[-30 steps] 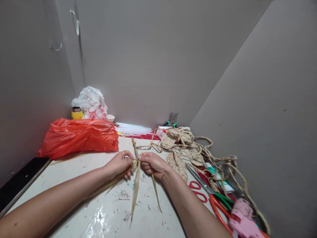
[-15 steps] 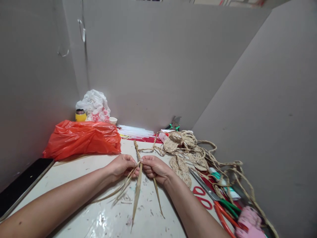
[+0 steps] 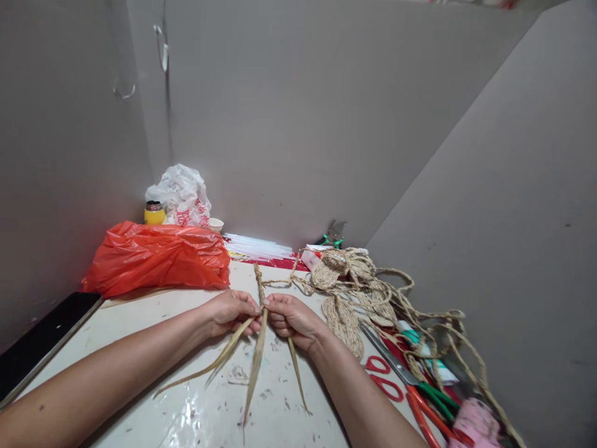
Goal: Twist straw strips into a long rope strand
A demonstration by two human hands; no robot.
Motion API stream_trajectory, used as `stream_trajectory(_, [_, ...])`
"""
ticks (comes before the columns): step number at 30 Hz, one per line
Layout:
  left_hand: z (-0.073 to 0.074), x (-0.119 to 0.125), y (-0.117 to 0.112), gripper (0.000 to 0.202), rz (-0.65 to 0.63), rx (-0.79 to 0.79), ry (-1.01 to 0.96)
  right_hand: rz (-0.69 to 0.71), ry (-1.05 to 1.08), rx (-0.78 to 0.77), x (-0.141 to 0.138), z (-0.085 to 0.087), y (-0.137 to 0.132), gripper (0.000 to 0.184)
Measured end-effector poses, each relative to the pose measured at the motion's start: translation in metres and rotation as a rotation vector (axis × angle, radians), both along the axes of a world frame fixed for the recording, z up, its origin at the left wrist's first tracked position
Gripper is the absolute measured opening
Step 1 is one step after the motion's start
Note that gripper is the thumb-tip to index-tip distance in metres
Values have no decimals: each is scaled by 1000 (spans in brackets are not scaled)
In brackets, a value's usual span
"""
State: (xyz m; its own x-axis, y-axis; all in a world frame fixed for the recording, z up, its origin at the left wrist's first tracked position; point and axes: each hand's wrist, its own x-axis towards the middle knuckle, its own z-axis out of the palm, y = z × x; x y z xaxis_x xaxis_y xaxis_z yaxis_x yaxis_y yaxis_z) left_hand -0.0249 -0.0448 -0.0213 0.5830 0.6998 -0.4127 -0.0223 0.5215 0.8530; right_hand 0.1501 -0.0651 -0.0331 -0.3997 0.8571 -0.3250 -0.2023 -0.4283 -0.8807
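Observation:
A braid of dry straw-coloured plant fibre point(image 3: 259, 281) lies on the white tabletop, its thin finished end pointing away from me. My left hand point(image 3: 237, 311) pinches the strands point(image 3: 219, 358) on the left, which trail down toward me. Close beside it, my right hand point(image 3: 290, 317) is closed with thumb and forefinger at the base of the braid. One strand point(image 3: 296, 376) hangs out below that hand's curled fingers. Between both hands a wider middle strand point(image 3: 255, 376) runs down toward me. The exact crossing of strands is partly hidden by fingertips.
Coiled braided rope pieces point(image 3: 342, 320) spread over the right side, near red-handled scissors point(image 3: 389, 386) and large shears with orange and green handles point(image 3: 422, 410). A red plastic bag point(image 3: 161, 258) and a dark phone-like slab point(image 3: 44, 345) are on the left. Glue sticks point(image 3: 261, 247) lie behind.
The left-hand strands have gathered closer together and spread further left. Both hands stay at nearly the same place on the braid. The camera view has shifted slightly.

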Motion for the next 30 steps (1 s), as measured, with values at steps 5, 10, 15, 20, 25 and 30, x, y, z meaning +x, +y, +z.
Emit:
stream_trajectory(5, [-1, 1, 1, 17, -27, -7, 22, -29, -21, 19, -3, 4, -2, 37])
stream_trajectory(10, [3, 0, 3, 11, -18, 75, 91, -127, -124, 69, -12, 9, -6, 34])
stream_trajectory(15, [5, 1, -4, 8, 45, 149, 111, -240, -156, 77, -22, 8, -10, 32])
stream_trajectory(20, [4, 8, -21, 7, 163, 333, 219, -334, -167, 97, -32, 6, -15, 27])
stream_trajectory(25, [-2, 11, -29, 10, 195, 623, 421, -458, -205, 138, -41, 10, -20, 24])
stream_trajectory(30, [-3, 6, -32, 17, 201, 1197, 770, -542, -190, 121, -45, 12, -22, 22])
